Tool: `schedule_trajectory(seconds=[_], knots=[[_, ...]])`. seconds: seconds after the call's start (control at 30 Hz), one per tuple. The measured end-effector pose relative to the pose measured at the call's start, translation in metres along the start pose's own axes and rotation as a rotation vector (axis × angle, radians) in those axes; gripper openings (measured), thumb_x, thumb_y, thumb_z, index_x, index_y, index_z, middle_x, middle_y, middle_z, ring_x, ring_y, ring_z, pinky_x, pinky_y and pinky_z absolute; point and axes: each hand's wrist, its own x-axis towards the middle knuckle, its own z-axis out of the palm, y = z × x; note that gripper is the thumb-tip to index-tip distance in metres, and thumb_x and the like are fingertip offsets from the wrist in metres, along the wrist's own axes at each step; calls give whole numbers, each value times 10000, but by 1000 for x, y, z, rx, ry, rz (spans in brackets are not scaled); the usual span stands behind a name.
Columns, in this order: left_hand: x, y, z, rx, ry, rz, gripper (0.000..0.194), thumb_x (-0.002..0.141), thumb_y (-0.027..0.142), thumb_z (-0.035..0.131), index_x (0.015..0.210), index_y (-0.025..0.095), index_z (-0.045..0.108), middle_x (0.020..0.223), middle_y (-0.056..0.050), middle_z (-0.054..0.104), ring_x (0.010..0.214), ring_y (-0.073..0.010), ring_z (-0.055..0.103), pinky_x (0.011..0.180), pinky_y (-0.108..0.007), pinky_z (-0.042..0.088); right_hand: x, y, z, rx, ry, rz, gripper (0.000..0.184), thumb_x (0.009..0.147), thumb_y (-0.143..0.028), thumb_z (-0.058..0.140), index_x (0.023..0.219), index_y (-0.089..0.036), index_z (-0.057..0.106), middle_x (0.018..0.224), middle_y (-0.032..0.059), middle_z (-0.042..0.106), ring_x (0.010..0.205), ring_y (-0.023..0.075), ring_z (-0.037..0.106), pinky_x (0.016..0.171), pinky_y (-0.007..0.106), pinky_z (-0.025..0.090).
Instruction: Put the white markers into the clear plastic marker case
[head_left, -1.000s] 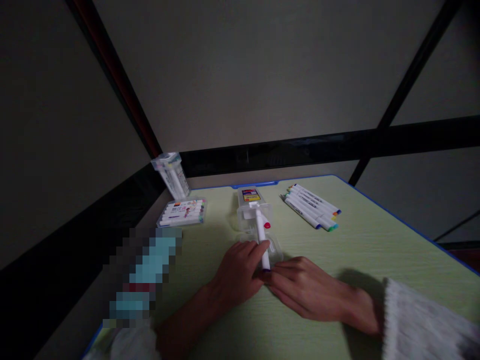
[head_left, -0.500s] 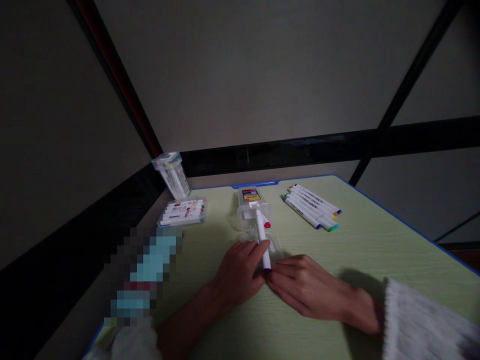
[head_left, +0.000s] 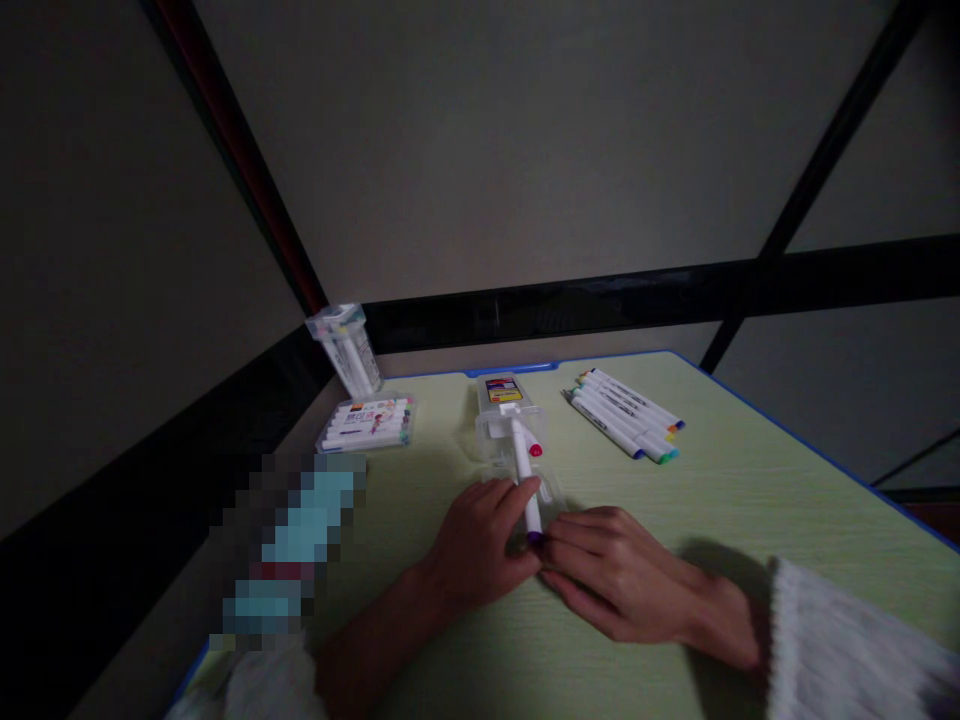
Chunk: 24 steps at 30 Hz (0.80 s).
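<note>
A white marker (head_left: 523,470) with a purple end slants across a clear plastic case (head_left: 491,435) in the middle of the table. My left hand (head_left: 484,535) is closed on the marker, with a finger laid over its barrel. At the purple end, the fingertips of my right hand (head_left: 619,570) are pressed together; whether they pinch the marker or the case's edge is hidden. A second marker with a red end (head_left: 535,449) pokes out of the case beside the first. The lid (head_left: 551,488) lies toward me, partly under my hands.
Several white markers (head_left: 622,412) lie in a bunch at the right. On the left are a flat box of markers (head_left: 369,422) and an upright clear container (head_left: 349,355) of markers. A blurred-out blue item (head_left: 311,520) sits at the left edge of the table (head_left: 750,490).
Both hands stay almost where they were. My right hand's fingers have shifted very slightly at the purple end; the marker keeps its place.
</note>
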Motion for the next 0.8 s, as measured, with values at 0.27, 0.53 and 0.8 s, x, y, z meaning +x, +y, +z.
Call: schedule_trajectory(seconds=[0.27,0.53,0.8], knots=[[-1,-1,-3,-26,15,-7,548,671,179,471,1214,119,429,986,-105,590,874,-238,568,798,-378,477,2,-2,-3,-19,72,8,287,907,-236,302,711,-179,505,633,24,538,546,144,479,494,282,351],[-1,0,-5,-49,55,22,517,805,227,422,1299,100,337,949,-111,584,852,-223,561,770,-361,484,-1,3,-2,130,99,198,225,931,-300,297,850,-167,459,768,59,593,657,149,563,587,275,456],[-1,2,-3,-36,156,31,396,859,248,420,1235,127,409,914,-90,600,829,-203,580,753,-334,497,0,3,-2,194,125,252,151,910,-266,350,976,-157,431,881,88,609,715,172,593,618,306,479]])
